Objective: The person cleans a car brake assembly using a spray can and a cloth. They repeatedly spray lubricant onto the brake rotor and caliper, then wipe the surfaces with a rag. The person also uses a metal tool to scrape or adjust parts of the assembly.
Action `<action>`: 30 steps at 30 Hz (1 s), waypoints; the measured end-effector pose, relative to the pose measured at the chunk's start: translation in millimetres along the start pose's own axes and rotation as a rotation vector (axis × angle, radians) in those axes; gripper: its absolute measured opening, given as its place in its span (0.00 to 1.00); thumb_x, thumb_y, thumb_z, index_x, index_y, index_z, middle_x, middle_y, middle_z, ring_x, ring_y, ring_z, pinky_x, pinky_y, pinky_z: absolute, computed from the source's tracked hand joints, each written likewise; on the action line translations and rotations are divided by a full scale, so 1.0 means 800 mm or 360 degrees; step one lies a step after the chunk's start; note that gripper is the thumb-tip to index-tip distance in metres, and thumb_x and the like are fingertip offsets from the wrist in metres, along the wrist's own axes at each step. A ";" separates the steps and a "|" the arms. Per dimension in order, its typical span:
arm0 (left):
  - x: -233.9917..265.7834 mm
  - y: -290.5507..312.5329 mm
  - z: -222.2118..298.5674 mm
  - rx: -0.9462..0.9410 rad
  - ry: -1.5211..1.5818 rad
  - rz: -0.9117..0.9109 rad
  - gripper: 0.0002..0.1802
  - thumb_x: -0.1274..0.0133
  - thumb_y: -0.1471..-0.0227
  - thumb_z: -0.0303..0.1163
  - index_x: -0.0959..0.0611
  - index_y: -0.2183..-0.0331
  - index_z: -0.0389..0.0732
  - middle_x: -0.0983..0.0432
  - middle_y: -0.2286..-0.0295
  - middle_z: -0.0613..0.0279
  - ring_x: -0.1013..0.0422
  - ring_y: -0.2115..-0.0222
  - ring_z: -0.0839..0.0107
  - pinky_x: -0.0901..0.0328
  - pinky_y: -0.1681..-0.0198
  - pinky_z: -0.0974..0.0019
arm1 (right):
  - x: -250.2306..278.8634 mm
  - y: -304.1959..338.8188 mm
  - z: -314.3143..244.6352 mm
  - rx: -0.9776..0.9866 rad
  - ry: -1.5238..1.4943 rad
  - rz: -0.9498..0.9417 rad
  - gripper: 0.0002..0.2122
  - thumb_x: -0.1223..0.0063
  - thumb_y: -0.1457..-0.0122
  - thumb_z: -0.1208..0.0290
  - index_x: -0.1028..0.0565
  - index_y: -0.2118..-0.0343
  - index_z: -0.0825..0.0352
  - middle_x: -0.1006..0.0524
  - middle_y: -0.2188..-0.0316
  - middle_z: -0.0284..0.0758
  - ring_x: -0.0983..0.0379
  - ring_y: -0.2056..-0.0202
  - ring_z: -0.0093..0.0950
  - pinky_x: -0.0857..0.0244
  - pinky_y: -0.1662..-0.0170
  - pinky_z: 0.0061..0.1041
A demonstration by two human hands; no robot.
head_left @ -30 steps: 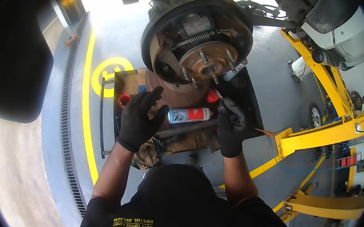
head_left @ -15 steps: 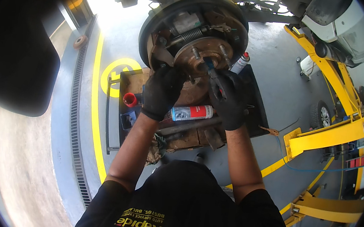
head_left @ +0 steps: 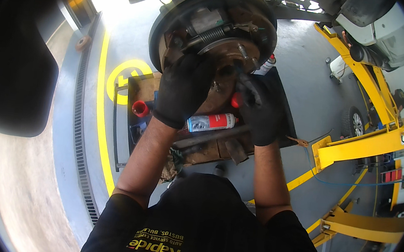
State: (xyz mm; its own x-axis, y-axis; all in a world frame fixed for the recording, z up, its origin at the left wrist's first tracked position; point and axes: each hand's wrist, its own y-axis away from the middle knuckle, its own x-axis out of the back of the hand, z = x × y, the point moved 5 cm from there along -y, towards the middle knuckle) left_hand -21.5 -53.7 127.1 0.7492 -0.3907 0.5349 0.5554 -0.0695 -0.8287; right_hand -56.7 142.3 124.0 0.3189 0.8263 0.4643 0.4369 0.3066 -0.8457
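A rusty wheel hub with several studs stands in front of me, inside a drum brake assembly. A coil spring stretches across the brake parts above the hub. My left hand, in a black glove, rests against the hub's lower left side; its fingertips are hidden. My right hand, gloved too, is at the hub's lower right with its fingers pinched together near the hub centre. Something small and dark bluish seems to be at those fingertips, too blurred to name.
Below the hub sits a dark tray holding a spray can, a red cup-like piece and a red round cap. Another can stands behind my right hand. A yellow lift arm reaches in from the right.
My left hand has moved up and right, covering the hub's left side. My right hand has shifted slightly right and down, uncovering the red cap. The view has shifted slightly.
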 end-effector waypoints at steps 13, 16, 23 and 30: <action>0.001 -0.010 -0.002 -0.0063 0.0061 0.0030 0.10 0.36 0.49 0.28 0.11 0.61 0.45 0.17 0.62 0.59 0.20 0.59 0.56 0.24 0.55 0.55 | 0.002 0.004 0.009 -0.0283 -0.0095 -0.0077 0.12 0.31 0.40 0.78 0.16 0.54 0.66 0.15 0.60 0.37 0.16 0.57 0.36 0.23 0.54 0.32; -0.001 -0.022 0.003 -0.0089 0.0136 0.0027 0.11 0.35 0.49 0.28 0.10 0.61 0.45 0.17 0.61 0.59 0.20 0.59 0.56 0.24 0.54 0.56 | 0.006 -0.001 0.007 -0.0203 -0.0134 0.0056 0.12 0.32 0.45 0.80 0.17 0.58 0.65 0.18 0.67 0.37 0.18 0.66 0.34 0.25 0.63 0.31; 0.017 -0.033 0.018 -0.0079 0.0126 -0.0014 0.12 0.33 0.49 0.30 0.09 0.59 0.46 0.18 0.57 0.59 0.20 0.58 0.56 0.24 0.56 0.57 | -0.002 0.000 0.006 -0.0310 -0.0233 0.0089 0.10 0.33 0.42 0.81 0.17 0.57 0.66 0.16 0.63 0.37 0.16 0.63 0.33 0.24 0.59 0.29; 0.021 0.018 -0.014 0.0215 0.0163 -0.0071 0.14 0.29 0.50 0.26 0.12 0.60 0.42 0.19 0.64 0.56 0.20 0.67 0.58 0.27 0.64 0.58 | 0.005 -0.002 0.004 -0.0304 -0.0180 0.0110 0.12 0.33 0.43 0.81 0.16 0.56 0.66 0.18 0.65 0.37 0.19 0.66 0.32 0.25 0.63 0.31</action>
State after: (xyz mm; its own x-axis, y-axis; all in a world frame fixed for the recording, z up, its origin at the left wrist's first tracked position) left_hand -5.0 -71.1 122.3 0.6860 -0.4820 0.5451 0.6357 0.0326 -0.7712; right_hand -58.9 146.3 126.6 0.2618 0.8932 0.3655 0.5719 0.1615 -0.8043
